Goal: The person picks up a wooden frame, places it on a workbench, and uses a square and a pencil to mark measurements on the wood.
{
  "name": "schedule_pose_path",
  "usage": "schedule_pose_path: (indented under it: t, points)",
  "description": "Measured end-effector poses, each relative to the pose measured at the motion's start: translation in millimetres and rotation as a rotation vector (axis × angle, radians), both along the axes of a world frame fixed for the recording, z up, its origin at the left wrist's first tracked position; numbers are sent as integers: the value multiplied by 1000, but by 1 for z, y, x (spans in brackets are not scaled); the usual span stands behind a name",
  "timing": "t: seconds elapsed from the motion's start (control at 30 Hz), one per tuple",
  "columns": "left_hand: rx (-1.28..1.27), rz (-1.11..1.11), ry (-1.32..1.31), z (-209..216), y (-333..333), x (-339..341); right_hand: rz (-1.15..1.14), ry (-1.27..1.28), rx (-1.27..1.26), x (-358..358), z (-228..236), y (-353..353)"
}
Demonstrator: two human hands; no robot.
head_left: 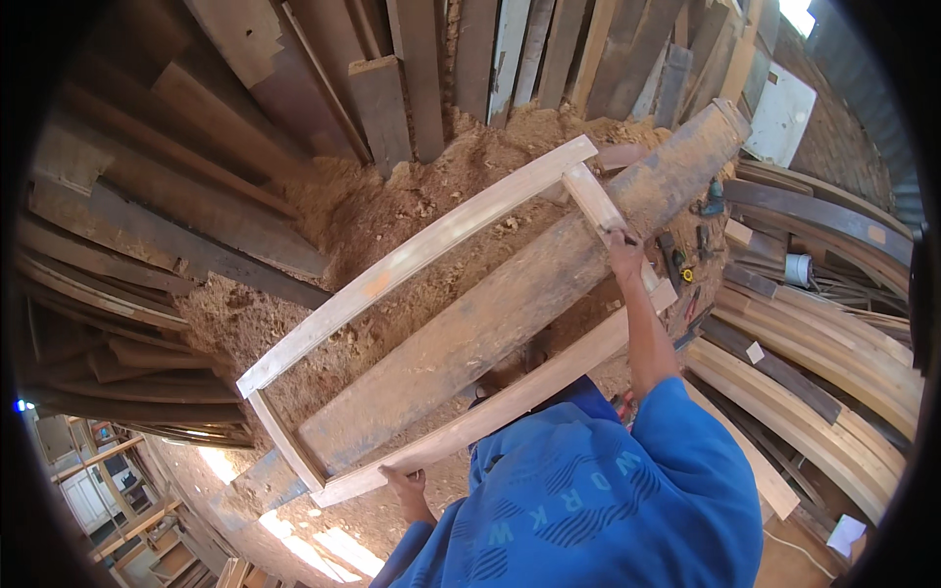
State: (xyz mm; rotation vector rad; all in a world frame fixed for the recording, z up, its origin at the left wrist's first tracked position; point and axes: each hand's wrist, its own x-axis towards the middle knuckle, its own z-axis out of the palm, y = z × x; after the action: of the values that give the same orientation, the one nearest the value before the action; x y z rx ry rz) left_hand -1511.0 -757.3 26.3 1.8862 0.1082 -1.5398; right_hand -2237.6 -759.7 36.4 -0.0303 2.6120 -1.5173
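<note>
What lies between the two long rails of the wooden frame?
In the head view, a wide dusty plank runs lengthwise between the far rail and the near rail, over sawdust.

Soft daylight fills the middle evenly, with blown-out sun patches at lower left and a glaring spot at upper right, while strong fisheye bending and black vignette ring the sharp frame.
</note>
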Motion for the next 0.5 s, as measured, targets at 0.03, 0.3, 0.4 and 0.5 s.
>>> schedule_pose_path:
  t: [0.03,0.3,0.4,0.5]
  points:
    - [-6,10,-6,-2,4,5,10,-6,-6,4,5,-3]
    - [-186,-284,-208,5,17,-10,365,-373,-146,29,28,11]
    - [-268,-370,-299,1,24,-5,361,-397,-357,70,38,6]
    - [-365,-233,-185,-7,27,3,354,-540,-331,114,39,-2]
